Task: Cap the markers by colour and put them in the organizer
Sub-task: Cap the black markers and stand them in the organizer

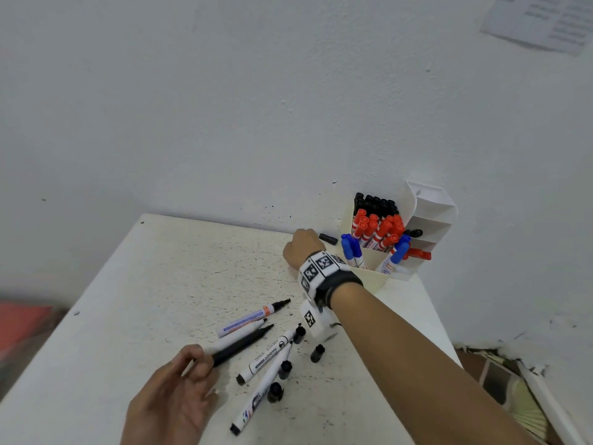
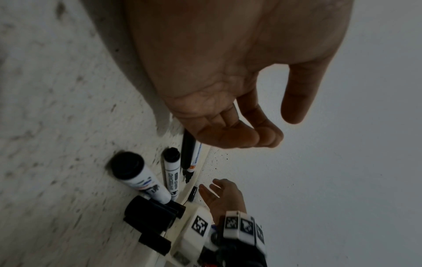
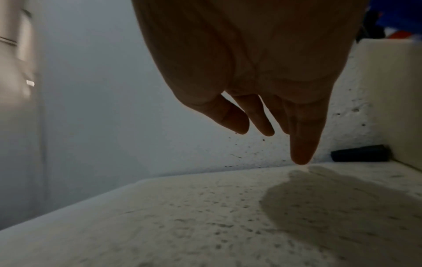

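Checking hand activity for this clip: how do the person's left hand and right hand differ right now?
The left hand sits at the near table edge, fingers curled in a grip round the all-black uncapped marker; the right hand is stretched to the far edge by the wall. The right hand holds nothing, fingers straight, beside the loose black cap near the white plastic organizer. Both are bare.

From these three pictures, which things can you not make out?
- Right hand fingertips: head view, behind the knuckles.
- Black marker rear end: head view, under left hand.
- Organizer contents: right wrist view, cut off by the edge.
- Wall paper text: head view, blurred.
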{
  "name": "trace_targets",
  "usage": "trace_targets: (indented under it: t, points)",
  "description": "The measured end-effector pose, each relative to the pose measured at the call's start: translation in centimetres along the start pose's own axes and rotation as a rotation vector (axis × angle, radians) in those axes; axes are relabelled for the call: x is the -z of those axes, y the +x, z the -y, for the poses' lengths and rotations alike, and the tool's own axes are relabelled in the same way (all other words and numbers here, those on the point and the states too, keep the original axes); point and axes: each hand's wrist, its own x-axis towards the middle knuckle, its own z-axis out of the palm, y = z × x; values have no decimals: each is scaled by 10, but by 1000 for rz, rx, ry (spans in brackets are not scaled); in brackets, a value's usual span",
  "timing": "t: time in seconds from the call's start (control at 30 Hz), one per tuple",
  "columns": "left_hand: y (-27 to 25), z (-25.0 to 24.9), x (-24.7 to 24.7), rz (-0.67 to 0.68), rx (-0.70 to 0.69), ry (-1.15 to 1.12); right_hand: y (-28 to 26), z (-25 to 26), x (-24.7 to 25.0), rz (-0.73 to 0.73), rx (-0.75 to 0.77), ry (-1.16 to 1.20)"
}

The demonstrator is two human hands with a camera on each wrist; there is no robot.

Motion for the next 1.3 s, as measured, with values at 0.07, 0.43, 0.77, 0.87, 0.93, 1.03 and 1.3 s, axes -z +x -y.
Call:
trace_targets:
  t: [0.07, 0.43, 0.77, 0.87, 0.93, 1.03, 1.3]
  points:
    - [0, 0, -1, 3, -7, -3, 16, -3, 0, -30, -61, -28]
    - [-5, -3, -10, -84, -56, -37, 43, -16, -4, -57, -132, -382]
    - [-8, -3, -16, -180, -74, 0, 35, -24, 1, -86, -76, -402]
    - [-9, -5, -9, -216, -102, 14, 30, -18, 5, -89, -14, -302]
    - [-9, -3, -12, -221, -113, 29, 24, -9, 7, -92, 12, -210]
    - [-10, 2, -31, -287, -131, 154, 0, -1, 10, -112, 132, -34]
    - [4, -27, -86, -349, -111, 1636, -103, -34, 15, -52, 327, 681]
